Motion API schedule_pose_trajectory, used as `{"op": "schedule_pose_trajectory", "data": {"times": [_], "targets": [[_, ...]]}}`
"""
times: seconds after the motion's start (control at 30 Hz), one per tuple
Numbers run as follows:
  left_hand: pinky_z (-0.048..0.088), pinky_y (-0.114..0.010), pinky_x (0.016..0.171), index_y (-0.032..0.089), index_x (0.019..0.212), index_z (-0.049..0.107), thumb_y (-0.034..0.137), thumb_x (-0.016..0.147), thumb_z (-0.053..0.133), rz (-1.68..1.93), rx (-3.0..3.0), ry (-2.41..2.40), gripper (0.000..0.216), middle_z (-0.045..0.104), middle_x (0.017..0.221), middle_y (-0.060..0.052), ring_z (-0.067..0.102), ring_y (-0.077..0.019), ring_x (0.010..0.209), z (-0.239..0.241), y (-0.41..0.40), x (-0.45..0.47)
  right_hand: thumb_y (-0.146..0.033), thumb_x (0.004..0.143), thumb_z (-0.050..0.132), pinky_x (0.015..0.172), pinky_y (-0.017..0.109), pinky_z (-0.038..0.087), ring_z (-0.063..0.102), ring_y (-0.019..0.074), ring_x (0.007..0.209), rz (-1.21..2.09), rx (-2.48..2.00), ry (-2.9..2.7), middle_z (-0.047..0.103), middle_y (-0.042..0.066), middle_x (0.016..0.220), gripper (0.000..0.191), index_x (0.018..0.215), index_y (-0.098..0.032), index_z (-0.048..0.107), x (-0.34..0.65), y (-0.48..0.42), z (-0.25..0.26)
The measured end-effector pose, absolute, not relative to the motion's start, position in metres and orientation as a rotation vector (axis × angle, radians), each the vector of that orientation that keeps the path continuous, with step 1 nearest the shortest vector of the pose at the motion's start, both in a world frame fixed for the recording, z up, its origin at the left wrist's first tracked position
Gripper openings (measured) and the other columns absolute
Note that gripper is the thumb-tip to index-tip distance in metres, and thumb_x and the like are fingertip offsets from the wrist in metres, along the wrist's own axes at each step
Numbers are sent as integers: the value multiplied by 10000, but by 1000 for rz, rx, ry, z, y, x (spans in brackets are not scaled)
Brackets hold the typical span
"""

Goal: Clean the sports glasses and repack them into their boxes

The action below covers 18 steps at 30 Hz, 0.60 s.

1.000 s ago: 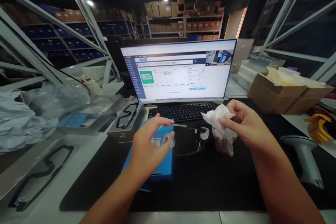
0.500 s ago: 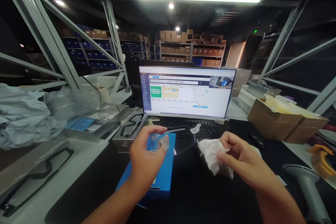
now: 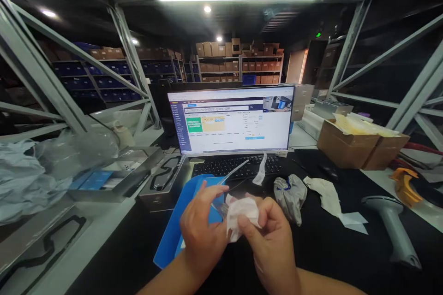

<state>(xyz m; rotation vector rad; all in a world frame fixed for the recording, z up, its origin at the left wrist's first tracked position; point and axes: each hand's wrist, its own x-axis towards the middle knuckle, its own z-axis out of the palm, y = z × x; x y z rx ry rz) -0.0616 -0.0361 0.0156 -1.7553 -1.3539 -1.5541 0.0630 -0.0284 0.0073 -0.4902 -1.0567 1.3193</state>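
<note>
My left hand (image 3: 202, 226) is closed on a pair of clear glasses (image 3: 238, 173), whose temples stick up toward the keyboard (image 3: 235, 166). My right hand (image 3: 268, 235) pinches a crumpled white wipe (image 3: 240, 214) against the glasses near my left fingers. Both hands meet above a blue box (image 3: 176, 221) lying on the black desk mat (image 3: 328, 258). The lens itself is mostly hidden behind my hands and the wipe.
A lit monitor (image 3: 231, 117) stands behind the keyboard. A grey pouch (image 3: 289, 196) and a white cloth (image 3: 327, 198) lie to the right, then a barcode scanner (image 3: 392, 228). Cardboard boxes (image 3: 360, 147) sit at the right; metal trays (image 3: 138, 170) and plastic bags (image 3: 31, 170) at the left.
My right hand moved left with the wipe and now presses it onto the glasses at my left hand. The glasses tilted upright, and the view shifted slightly.
</note>
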Motion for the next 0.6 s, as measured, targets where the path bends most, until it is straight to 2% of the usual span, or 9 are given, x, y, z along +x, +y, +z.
{"op": "schedule_pose_trajectory", "data": {"times": [0.1, 0.23, 0.37, 0.6], "targets": [[604, -407, 925, 235, 1104, 616, 311, 895, 686, -1588, -1913, -1405, 233, 757, 990, -39, 747, -218, 897, 14, -38, -65, -349, 767, 797, 630, 262, 483, 587, 161, 711, 1282, -496, -1117, 633, 30, 806, 457, 647, -226, 373, 70, -28, 9], [627, -313, 792, 244, 1156, 633, 397, 905, 682, -1530, -1990, -1439, 298, 768, 1020, -42, 757, -211, 878, 12, -35, -71, -298, 785, 767, 668, 289, 484, 597, 175, 735, 1232, -520, -1225, 649, 41, 806, 423, 639, -229, 376, 77, -24, 12], [624, -297, 763, 219, 1232, 587, 348, 916, 649, -1397, -1966, -1424, 347, 775, 1018, -48, 762, -206, 869, 12, -33, -71, -299, 797, 742, 656, 293, 478, 578, 175, 714, 1221, -542, -1272, 626, 33, 768, 416, 646, -235, 360, 80, -19, 12], [626, -305, 738, 208, 1253, 574, 247, 886, 591, -1244, -1913, -1470, 369, 784, 1005, -54, 770, -223, 851, 13, -34, -67, -335, 759, 764, 527, 240, 409, 464, 117, 572, 1386, -521, -1199, 525, -13, 652, 486, 614, -231, 312, 84, -14, 20]]}}
